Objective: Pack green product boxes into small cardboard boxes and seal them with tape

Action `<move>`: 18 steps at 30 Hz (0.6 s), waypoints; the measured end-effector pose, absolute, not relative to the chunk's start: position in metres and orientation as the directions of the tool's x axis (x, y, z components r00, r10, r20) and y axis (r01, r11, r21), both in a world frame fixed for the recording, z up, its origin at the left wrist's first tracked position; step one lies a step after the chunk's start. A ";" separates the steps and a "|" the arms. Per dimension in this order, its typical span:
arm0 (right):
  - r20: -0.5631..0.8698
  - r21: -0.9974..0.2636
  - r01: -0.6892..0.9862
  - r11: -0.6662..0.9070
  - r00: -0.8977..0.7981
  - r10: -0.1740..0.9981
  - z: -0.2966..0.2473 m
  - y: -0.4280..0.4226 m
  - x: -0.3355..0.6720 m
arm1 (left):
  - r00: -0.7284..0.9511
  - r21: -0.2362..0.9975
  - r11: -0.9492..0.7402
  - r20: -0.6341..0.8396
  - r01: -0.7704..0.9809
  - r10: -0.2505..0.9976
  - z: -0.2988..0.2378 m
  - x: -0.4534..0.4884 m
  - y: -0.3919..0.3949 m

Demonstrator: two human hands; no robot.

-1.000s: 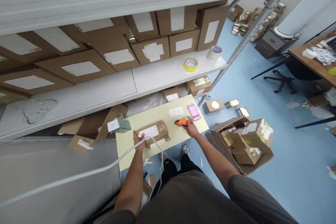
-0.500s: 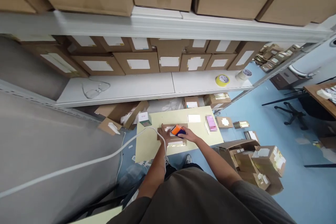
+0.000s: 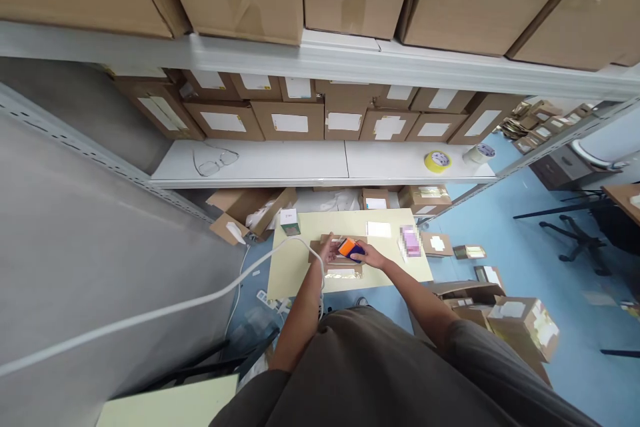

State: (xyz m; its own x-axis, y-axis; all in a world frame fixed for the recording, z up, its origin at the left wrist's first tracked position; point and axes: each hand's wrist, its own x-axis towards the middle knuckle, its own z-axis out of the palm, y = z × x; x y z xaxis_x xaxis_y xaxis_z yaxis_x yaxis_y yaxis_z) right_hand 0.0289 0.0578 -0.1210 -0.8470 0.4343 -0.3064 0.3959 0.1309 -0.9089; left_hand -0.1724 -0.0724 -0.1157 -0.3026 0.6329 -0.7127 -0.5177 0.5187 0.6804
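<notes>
A brown cardboard parcel (image 3: 340, 265) with a white label lies on a pale yellow table (image 3: 295, 267). My left hand (image 3: 329, 251) rests on the parcel's left end, fingers spread on it. My right hand (image 3: 369, 255) grips an orange and dark blue handheld tool (image 3: 349, 249), held over the top of the parcel. A white cable (image 3: 200, 300) runs across my left arm toward the table.
On the table are a small green-white box (image 3: 289, 220), a white label (image 3: 379, 229) and a pink item (image 3: 411, 241). A shelf (image 3: 320, 163) behind holds labelled cartons, a yellow tape roll (image 3: 437, 161) and glasses (image 3: 213, 161). Loose boxes (image 3: 520, 323) crowd the blue floor at right.
My right hand carried the orange tool from the table's right side onto the parcel. The camera tilted up, so the upper shelf with big cartons came into view.
</notes>
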 end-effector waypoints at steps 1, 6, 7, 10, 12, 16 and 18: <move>-0.302 -0.910 0.391 0.136 -0.853 0.426 -0.120 0.059 0.028 | -0.292 0.682 0.484 -0.698 -0.548 0.653 -0.112 -0.174 -0.070; -0.279 -0.902 0.378 0.210 -0.879 0.386 -0.112 0.065 0.021 | -0.481 0.801 0.337 -0.575 -0.495 0.662 -0.104 -0.186 -0.076; -0.270 -0.898 0.374 0.232 -0.884 0.380 -0.110 0.066 0.019 | -0.525 0.820 0.323 -0.556 -0.472 0.644 -0.104 -0.188 -0.079; -0.272 -0.872 0.387 0.299 -0.892 0.362 -0.100 0.069 0.011 | -0.692 0.881 0.271 -0.472 -0.387 0.546 -0.107 -0.187 -0.085; -0.298 -0.846 0.416 0.333 -0.887 0.352 -0.094 0.071 0.006 | -0.802 0.914 0.236 -0.404 -0.331 0.439 -0.111 -0.182 -0.085; -0.338 -0.795 0.466 0.389 -0.872 0.354 -0.086 0.073 -0.005 | -0.908 0.920 0.264 -0.351 -0.289 0.229 -0.124 -0.171 -0.086; -0.357 -0.759 0.486 0.433 -0.867 0.348 -0.085 0.073 -0.012 | -0.887 0.891 0.338 -0.393 -0.304 0.240 -0.131 -0.169 -0.089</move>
State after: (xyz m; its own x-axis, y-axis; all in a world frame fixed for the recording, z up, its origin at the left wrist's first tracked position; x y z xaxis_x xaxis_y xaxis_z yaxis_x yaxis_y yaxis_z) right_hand -0.0117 0.0729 -0.0846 -0.8669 0.3478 -0.3572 0.4864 0.4325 -0.7592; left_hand -0.1695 -0.0886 -0.1308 -0.8874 0.2405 -0.3934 -0.3035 0.3376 0.8910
